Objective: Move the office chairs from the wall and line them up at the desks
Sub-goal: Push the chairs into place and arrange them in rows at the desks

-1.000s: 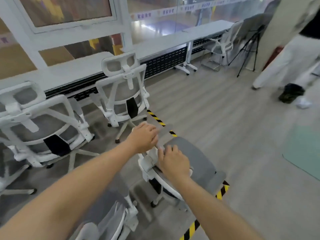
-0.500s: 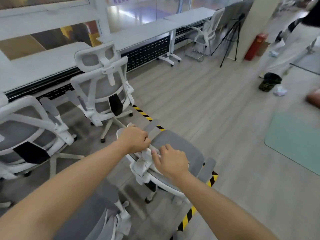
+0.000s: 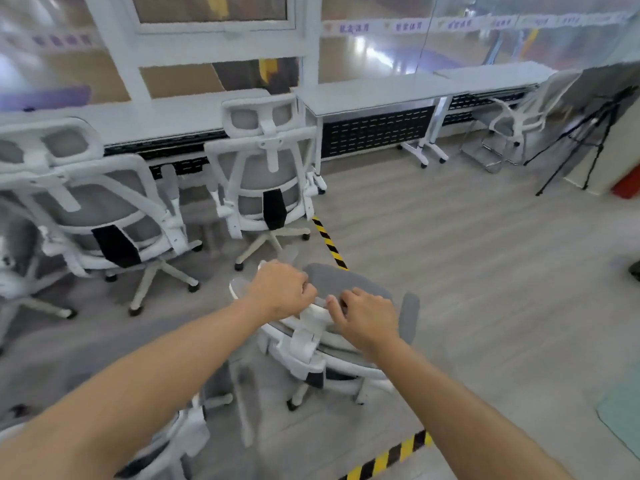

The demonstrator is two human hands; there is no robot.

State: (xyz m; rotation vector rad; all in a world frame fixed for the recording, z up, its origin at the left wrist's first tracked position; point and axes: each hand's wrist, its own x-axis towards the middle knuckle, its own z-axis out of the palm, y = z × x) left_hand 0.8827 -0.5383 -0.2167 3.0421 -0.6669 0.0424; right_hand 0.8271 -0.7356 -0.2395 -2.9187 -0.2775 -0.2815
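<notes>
Nearest you, both your forearms reach forward and down. Your left hand [image 3: 281,291] is curled over the white top rail of the office chair [image 3: 343,306] you are moving, and your right hand [image 3: 367,318] grips the same rail just beside it, fingers hooked over the edge. The chair's grey seat lies directly beyond your knuckles, over a strip of yellow-and-black floor tape [image 3: 329,242].

Ahead of your left hand, a second chair [image 3: 266,174] is tucked against the long white worktop [image 3: 377,95]. Further to the left stands a third chair [image 3: 93,199], also parked there. Far beyond your right hand, a fourth chair [image 3: 523,116] sits at the end of the row, near a tripod [image 3: 581,140].

By my reading, the line-up is partly done: the open stretch of worktop ahead of your right hand looks like the slot left for this chair.

A banner [image 3: 408,26] on the glass carries purple characters, too blurred to read.
</notes>
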